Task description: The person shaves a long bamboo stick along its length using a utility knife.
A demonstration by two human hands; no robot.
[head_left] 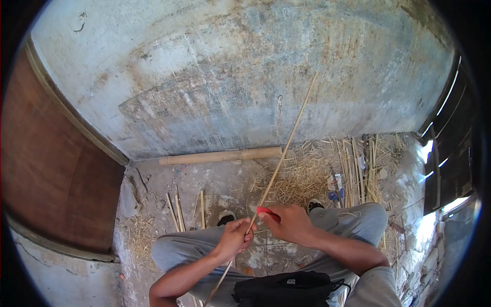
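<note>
Through the head view I see my left hand (pixel 235 238) clenched around a long thin strip (pixel 292 130) that slants across my lap and up in front of the wall (pixel 220 77). My right hand (pixel 290 222) grips a red tool (pixel 265 210) right beside it. I judge the strip light, stiff yet springy, with a tip that will whip; its edges could splinter. I would hold it close to where the tool is, as the left hand does. Beyond lie loose shavings (pixel 302 179), a bundle of sticks (pixel 358 169) and a thick pole (pixel 220 156) along the wall's foot. The tool's working end is hidden by my fingers, so I can't tell whether it touches the strip. The strip's lower end runs toward the frame's bottom edge, its tip hard to make out.
</note>
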